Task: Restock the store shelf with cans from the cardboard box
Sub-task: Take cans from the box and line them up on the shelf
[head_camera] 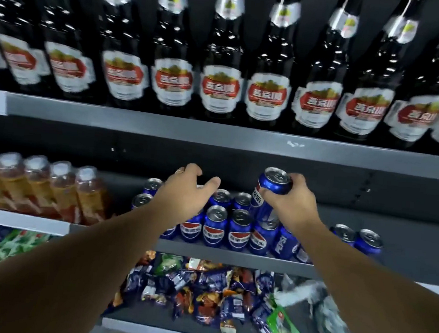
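Observation:
Several blue cola cans (215,226) stand in rows on the grey middle shelf (231,256). My right hand (294,200) grips one blue can (269,190) near its top, holding it tilted above the standing cans, as a second layer. My left hand (184,189) hovers over the left part of the group with fingers spread, palm down, holding nothing; whether it touches a can is hidden. Two more cans (357,240) stand apart at the right. The cardboard box is not in view.
Dark beer bottles (220,86) fill the upper shelf. Orange drink bottles (39,186) stand left of the cans. Loose snack packets (200,293) lie on the lower shelf. Bare shelf surface (419,250) shows to the right of the cans.

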Demonstrator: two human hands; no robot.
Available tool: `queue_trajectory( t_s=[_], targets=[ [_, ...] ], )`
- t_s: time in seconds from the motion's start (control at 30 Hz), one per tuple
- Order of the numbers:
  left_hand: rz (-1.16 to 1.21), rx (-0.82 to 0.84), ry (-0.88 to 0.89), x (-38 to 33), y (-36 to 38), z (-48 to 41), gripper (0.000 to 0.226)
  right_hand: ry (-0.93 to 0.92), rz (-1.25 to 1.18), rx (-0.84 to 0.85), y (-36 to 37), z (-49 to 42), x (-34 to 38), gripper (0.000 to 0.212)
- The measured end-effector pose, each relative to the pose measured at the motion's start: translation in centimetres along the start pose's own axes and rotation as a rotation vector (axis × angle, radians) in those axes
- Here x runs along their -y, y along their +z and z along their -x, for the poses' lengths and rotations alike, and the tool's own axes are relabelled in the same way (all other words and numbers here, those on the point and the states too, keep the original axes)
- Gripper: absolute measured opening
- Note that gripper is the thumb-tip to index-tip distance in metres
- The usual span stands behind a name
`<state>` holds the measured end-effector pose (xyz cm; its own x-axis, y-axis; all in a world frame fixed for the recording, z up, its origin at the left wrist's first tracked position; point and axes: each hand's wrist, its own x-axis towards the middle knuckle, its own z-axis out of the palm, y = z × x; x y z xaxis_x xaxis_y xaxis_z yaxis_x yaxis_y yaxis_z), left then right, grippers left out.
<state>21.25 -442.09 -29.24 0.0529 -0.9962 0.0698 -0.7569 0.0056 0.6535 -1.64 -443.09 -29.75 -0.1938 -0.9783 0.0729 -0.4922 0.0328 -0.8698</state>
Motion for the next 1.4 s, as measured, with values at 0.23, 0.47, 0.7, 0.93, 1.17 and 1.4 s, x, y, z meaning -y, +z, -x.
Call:
queue_trajectory(
  t_s=[0.23,0.47,0.7,0.93,1.17,1.4],
  targets=[
    [-0.040,-0.016,-0.053,-1.8,5.9,-5.5,0.066,0.115,0.091,0.090,-1.3,-8.0,-3.7,0.028],
    [-0.069,-0.073,-0.112,0.2,9.3,-8.5,0.066,0.131,0.166,0.191,1.1,-12.3,-7.4,0.035],
    [-0.096,-0.108,-0.118,2.2,11.0,-9.2,0.064,0.097,0.346,0.312,4.1,-13.1,-9.8,0.043],
    [-0.122,-0.101,-0.114,3.1,11.5,-8.7,0.062,0.145,0.455,0.369,4.8,-13.3,-10.1,0.070],
    [-0.105,-0.090,-0.118,3.5,11.9,-8.3,0.060,0.141,0.492,0.397,5.1,-13.3,-9.8,0.075],
    [-0.108,-0.081,-0.111,3.5,12.1,-8.2,0.061,0.121,0.507,0.392,5.2,-13.2,-10.0,0.077]
  ],
)
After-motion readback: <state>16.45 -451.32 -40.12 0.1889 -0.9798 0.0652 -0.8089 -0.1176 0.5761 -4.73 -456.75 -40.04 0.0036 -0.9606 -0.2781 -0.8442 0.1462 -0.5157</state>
